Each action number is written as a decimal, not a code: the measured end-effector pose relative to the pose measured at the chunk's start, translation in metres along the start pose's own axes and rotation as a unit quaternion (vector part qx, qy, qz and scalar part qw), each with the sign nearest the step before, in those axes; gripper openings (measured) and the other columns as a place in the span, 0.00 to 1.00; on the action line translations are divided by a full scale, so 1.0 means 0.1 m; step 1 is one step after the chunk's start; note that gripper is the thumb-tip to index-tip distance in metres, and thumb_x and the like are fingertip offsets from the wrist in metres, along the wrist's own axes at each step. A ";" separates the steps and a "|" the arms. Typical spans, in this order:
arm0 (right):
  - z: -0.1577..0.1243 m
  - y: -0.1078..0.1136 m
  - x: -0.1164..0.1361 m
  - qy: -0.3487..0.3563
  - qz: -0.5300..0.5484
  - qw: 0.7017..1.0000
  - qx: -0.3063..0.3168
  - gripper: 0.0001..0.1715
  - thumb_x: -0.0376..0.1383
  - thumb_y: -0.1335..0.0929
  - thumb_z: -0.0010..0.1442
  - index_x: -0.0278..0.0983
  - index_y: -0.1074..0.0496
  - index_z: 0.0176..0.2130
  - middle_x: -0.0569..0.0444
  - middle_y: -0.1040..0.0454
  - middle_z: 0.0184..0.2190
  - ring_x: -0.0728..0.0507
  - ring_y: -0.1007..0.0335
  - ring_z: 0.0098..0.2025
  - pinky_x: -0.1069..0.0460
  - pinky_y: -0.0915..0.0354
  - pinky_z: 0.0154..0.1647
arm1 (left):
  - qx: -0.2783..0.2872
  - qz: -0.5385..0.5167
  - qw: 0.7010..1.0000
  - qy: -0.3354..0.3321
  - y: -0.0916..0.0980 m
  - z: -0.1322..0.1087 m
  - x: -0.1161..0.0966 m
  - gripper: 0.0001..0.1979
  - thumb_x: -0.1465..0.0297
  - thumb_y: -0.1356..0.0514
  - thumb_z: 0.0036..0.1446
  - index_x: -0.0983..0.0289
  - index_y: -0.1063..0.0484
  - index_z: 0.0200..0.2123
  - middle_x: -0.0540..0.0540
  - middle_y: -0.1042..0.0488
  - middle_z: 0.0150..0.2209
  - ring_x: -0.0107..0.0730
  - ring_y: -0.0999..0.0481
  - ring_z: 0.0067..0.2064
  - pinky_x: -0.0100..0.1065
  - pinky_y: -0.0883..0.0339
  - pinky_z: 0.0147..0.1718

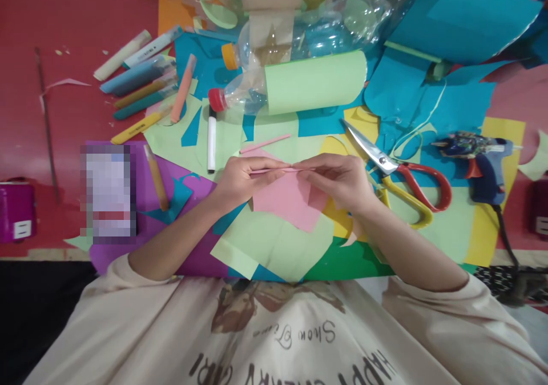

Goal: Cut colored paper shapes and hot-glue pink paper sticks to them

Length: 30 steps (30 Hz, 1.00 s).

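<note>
Between my two hands is a thin pink paper strip (pixel 293 170), rolled or folded narrow and held level. My left hand (pixel 244 180) pinches its left part, thumb below and fingers above. Close beside it, my right hand (pixel 340 180) pinches the other end, fingertips almost meeting the left ones. Beneath them lies a larger piece of pink paper (pixel 286 202) on pale green paper (pixel 278 245). A second slim pink strip (pixel 265 144) rests just beyond my left hand. Scissors (pixel 389 168) with red and yellow handles lie partly opened to the right of my right hand.
Plastic bottles, one wrapped in green paper (pixel 317 82), lie at the back. A hot glue gun (pixel 488 162) with a cord is at the right. Several markers (pixel 137 76), a white marker (pixel 212 142) and a phone (pixel 108 193) are on the left. Blue card (pixel 462 25) stands back right.
</note>
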State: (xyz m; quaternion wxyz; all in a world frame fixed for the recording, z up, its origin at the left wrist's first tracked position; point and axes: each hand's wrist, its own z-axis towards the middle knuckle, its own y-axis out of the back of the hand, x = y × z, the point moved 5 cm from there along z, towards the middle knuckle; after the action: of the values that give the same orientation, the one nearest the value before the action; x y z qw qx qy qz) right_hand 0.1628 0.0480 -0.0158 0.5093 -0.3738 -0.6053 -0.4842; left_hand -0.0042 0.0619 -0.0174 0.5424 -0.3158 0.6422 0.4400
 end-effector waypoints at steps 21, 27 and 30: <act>0.00 0.05 0.03 -0.022 -0.032 0.998 -0.058 0.04 0.36 0.28 0.51 0.39 0.21 0.30 0.53 0.20 0.27 0.47 0.26 0.28 0.54 0.30 0.25 | -0.040 -0.008 0.999 0.001 0.09 -0.01 -0.02 0.12 0.61 0.36 0.52 0.62 0.20 0.35 0.55 0.19 0.36 0.31 0.19 0.36 0.26 0.24 0.32; -0.02 -0.11 0.11 0.008 -0.029 0.999 -0.035 0.07 0.39 0.29 0.52 0.37 0.25 0.29 0.54 0.22 0.26 0.49 0.27 0.28 0.55 0.31 0.27 | -0.020 0.026 0.998 -0.062 -0.03 -0.05 -0.12 0.07 0.66 0.37 0.54 0.61 0.20 0.33 0.53 0.18 0.35 0.29 0.19 0.37 0.24 0.25 0.37; -0.03 -0.12 0.12 0.020 -0.048 0.998 -0.040 0.04 0.36 0.30 0.53 0.37 0.26 0.29 0.55 0.22 0.26 0.50 0.28 0.27 0.55 0.32 0.26 | -0.021 0.034 0.997 -0.070 -0.03 -0.05 -0.14 0.06 0.67 0.37 0.54 0.62 0.21 0.32 0.53 0.18 0.34 0.29 0.19 0.35 0.24 0.25 0.35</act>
State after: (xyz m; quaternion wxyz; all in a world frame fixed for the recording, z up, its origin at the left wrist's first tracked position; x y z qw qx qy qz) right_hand 0.1493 0.0414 -0.0063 0.4820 -0.3546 -0.5927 -0.5392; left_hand -0.0005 0.0549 -0.0046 0.5635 -0.2738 0.6038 0.4928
